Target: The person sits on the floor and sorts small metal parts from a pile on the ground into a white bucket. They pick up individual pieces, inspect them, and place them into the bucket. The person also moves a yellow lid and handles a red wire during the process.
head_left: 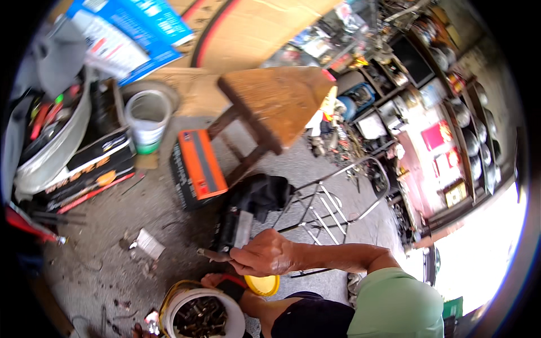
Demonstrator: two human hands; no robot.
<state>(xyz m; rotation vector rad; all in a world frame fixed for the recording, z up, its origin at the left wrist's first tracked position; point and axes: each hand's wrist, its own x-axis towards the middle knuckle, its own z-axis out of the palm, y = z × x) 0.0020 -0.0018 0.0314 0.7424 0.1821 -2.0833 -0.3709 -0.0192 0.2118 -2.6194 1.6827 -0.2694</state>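
My right hand [262, 253] is closed around a short, rusty-brown metal piece [211, 254]. Just beyond it sits a black object with a grey metal plate [242, 225], beside a dark bag or cloth [262, 194]; whether the hand touches the plate I cannot tell. A few fingers of my left hand [144, 332] show at the lower edge, left of a white bucket [236, 319] of dark metal parts [197, 320]; their grip is unclear. A yellow lid [262, 287] lies below my right hand, near my bare foot [214, 280].
An orange-and-black box [200, 163] leans by a wooden stool [270, 104]. A tool-filled tub [65, 146], clear container [147, 110] and cardboard [253, 34] occupy the upper left. A metal folding frame [360, 163] stands right, before cluttered shelves [473, 135]. Scraps [149, 243] litter the floor.
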